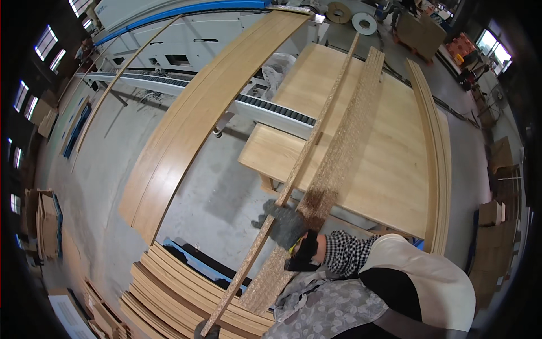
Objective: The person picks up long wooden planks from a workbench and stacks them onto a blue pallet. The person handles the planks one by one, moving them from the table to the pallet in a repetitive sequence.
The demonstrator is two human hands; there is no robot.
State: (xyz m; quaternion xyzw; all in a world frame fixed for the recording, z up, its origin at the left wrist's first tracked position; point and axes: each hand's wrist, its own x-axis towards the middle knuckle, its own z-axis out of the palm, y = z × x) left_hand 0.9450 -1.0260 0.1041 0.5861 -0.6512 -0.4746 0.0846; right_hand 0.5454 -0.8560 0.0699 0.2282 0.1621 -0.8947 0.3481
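A long narrow wood-look board (303,161) stands on edge in my hands, its raw chipboard edge facing up. My right hand (286,224), in a grey glove, is closed round its middle, with fingertips showing on the left side. At the board's near end, by the lower edge of the view, my gloved left hand (210,332) grips it; much of that hand is cut off. Just right of the held board lies a stack of similar boards (353,116) with rough chipboard edges up, darkened by a brown patch near my right wrist.
Under the boards is a pale wooden table (395,158), with more boards (430,152) along its right side. Wide wood-look panels (212,101) span the left, near a roller conveyor (276,109) and a white machine (197,48). Stacked panels (169,294) lie at lower left.
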